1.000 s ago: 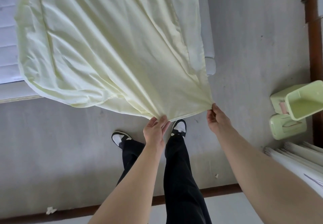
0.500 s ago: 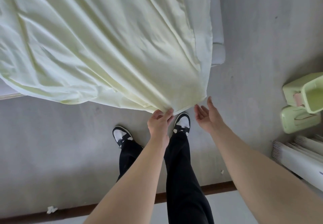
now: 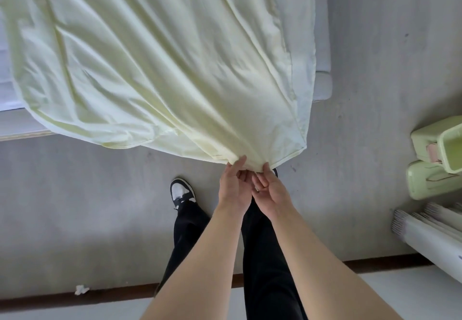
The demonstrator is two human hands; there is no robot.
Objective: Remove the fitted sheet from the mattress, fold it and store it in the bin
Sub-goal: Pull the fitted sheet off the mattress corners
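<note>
I have the sheet [image 3: 160, 69] by its near edge, gathered to a point just above my feet. My left hand [image 3: 233, 189] pinches the bunched hem, fingers curled up into the cloth. My right hand [image 3: 271, 192] sits touching the left, thumb up against the same hem and fingers loosely curled under it; whether it has a real hold I cannot tell. I judge I am bringing the two held points together into one place so the cloth doubles over, the first fold.

Most of the sheet lies spread over the mattress [image 3: 323, 87], draping off its end toward me, so the bed carries the weight while I sort the edge. A loose corner hangs free to the right of my hands, unheld; it could slip out of line and skew the fold.

The bin [image 3: 450, 154] stands open on the floor [image 3: 87, 207] to my right, well apart from the sheet, its lid [image 3: 430, 182] lying just beside it, ready for later.
</note>
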